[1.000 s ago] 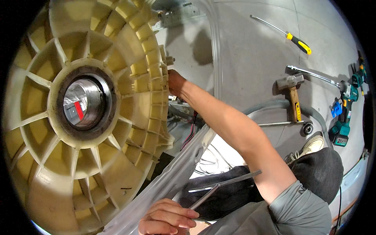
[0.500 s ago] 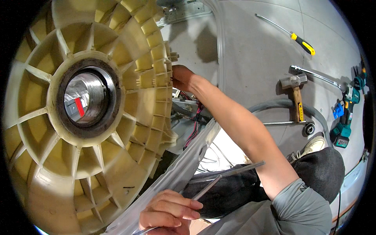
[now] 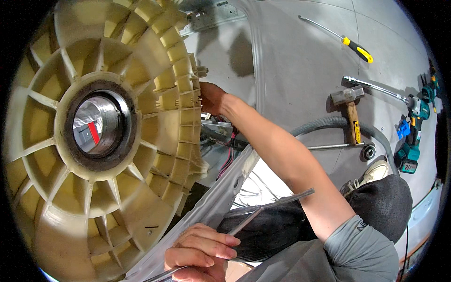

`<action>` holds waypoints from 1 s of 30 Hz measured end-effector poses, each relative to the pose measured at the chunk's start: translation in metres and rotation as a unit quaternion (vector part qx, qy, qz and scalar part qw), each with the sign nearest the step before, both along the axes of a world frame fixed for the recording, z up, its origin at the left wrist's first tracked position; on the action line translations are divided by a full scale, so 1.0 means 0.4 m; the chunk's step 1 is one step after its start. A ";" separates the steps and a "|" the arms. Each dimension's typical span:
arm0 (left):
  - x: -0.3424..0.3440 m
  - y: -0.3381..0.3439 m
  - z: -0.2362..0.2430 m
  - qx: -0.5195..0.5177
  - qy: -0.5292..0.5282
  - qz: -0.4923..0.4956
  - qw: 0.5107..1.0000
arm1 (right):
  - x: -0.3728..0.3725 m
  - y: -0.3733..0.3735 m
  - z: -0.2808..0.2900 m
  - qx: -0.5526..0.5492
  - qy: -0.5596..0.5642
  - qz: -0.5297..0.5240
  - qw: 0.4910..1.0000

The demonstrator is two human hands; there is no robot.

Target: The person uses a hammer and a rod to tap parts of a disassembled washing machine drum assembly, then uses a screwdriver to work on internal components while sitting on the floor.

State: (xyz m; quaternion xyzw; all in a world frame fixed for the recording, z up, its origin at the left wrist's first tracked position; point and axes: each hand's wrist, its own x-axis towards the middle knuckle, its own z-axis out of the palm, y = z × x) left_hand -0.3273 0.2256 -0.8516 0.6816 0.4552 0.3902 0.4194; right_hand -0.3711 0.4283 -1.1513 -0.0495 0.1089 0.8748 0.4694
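A large yellowed plastic tub (image 3: 159, 188) with moulded ribs, like a washing machine's outer tub, fills the left side. At its centre is a dark-rimmed metal bearing hub (image 3: 101, 124) with an open bore. My right hand (image 3: 212, 97) reaches to the tub's right edge; its fingers are hidden behind the rim. Low in the view, my left hand (image 3: 202, 251) is closed around thin clear plastic tubing (image 3: 246, 221). A second clear length (image 3: 286, 199) sticks out beyond it, over my lap and against my right forearm.
Wires (image 3: 226, 164) and a pale metal cabinet edge (image 3: 221, 199) lie beside the tub. On the grey floor are a screwdriver (image 3: 359, 50), a hammer (image 3: 350, 110), a ratchet wrench (image 3: 369, 151), a grey hose (image 3: 324, 123) and a teal cordless tool (image 3: 411, 150).
The view has shifted slightly, so the tub and tools appear a little to the left. Both hands keep nearly the same pose, the left still gripping the tubing.
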 end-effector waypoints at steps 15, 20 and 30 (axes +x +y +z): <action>0.014 -0.004 -0.021 0.040 0.019 0.030 0.999 | -0.043 -0.005 -0.017 0.072 -0.115 -0.030 0.990; 0.008 -0.004 -0.017 0.039 0.028 0.018 0.999 | -0.057 0.005 -0.025 0.063 -0.133 -0.034 0.988; -0.003 -0.005 -0.007 0.006 -0.002 -0.018 1.000 | -0.024 -0.003 -0.005 0.090 -0.127 -0.051 0.986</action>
